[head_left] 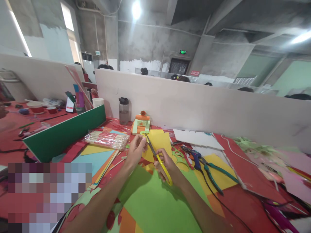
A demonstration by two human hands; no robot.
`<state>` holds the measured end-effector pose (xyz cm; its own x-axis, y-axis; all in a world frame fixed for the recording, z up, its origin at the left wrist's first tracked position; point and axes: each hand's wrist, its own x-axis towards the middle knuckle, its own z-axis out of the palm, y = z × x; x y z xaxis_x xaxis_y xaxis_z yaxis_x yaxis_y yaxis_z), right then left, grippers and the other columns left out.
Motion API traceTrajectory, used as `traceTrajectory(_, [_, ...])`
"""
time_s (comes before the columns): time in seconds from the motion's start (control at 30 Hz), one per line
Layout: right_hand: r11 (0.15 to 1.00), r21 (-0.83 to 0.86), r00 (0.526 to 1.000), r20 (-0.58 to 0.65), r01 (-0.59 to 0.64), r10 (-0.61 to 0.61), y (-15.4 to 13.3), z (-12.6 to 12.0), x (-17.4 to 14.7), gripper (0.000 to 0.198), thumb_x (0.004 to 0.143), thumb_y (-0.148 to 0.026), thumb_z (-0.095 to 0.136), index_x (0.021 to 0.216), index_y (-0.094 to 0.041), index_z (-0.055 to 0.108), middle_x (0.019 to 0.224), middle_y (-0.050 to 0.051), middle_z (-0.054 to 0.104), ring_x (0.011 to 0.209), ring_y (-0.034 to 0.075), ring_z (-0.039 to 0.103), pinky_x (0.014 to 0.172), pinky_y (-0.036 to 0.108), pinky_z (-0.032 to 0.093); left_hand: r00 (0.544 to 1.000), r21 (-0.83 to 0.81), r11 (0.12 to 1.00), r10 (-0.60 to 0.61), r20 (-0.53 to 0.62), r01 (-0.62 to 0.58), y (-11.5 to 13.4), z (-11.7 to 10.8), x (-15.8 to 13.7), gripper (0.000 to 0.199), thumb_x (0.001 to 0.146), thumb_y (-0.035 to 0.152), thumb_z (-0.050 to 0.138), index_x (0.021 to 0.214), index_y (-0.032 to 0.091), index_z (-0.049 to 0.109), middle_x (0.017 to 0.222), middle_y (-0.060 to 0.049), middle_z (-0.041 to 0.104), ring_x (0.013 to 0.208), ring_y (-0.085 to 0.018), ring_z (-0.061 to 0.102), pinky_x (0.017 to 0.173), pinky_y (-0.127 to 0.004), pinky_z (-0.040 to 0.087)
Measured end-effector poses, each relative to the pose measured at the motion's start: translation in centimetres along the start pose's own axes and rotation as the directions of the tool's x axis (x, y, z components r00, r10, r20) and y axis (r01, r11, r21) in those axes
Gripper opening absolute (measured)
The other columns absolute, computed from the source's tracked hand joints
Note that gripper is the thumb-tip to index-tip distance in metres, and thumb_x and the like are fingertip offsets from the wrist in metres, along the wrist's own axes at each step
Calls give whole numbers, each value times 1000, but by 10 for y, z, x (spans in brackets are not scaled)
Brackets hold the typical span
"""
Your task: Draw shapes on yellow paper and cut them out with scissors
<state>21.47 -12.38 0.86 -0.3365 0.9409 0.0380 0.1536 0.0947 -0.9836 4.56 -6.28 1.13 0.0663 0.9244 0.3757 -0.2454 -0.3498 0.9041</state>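
My right hand [168, 163] is closed round the yellow handles of a pair of scissors [152, 147], whose dark blades point up and to the left. The blade tips are at a small piece of bright green paper [144, 132]. Pinching that piece, my left hand [136, 148] is just left of the blades. Yellow paper [160, 140] lies behind the scissors, and a large green sheet [162, 197] is spread under my forearms. A green and orange paper model [141, 123] with a star stands beyond my hands.
A dark-lidded bottle [123, 111] stands by the white partition [194, 103]. Left are bagged wooden sticks [107, 139] and a green board [68, 134]. On the right lie a blue glue gun [196, 158], its trailing cord, teal-handled pliers [215, 174] and paper scraps [257, 147].
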Motion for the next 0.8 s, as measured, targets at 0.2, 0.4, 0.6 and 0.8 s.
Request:
traceTrajectory(0.2, [1000,-1,1000,7,-15,15,-1,-1,-1,36,89,-47,61,107,-28,36,79,-9,54,33,3,43,28,14,35,1000,27,1000,12,1,-12,-2,-1,2,30,91,46,59,84,19,50,70,4,57,57,-9,52,54,-22,40])
traceTrajectory(0.4, [998,-2,998,7,66,-66,6,-1,-1,42,90,-56,60,111,-27,37,78,-6,53,34,3,42,29,14,31,998,33,999,23,50,-25,0,-2,-1,26,93,41,57,82,19,49,66,5,52,58,-9,50,57,-22,40])
traceTrajectory(0.6, [992,9,991,41,125,-126,10,-1,1,58,85,-71,58,116,-27,37,78,-5,55,38,4,43,32,16,38,995,12,999,45,91,-47,3,-1,-4,22,95,38,56,83,19,51,64,5,52,59,-10,49,59,-23,39])
traceTrajectory(0.8, [990,22,989,52,139,-140,12,0,1,70,81,-79,54,125,-28,35,79,-5,56,37,4,43,32,16,39,995,12,996,92,44,-92,6,-2,-4,24,93,40,59,83,19,53,63,5,52,59,-10,49,59,-23,40])
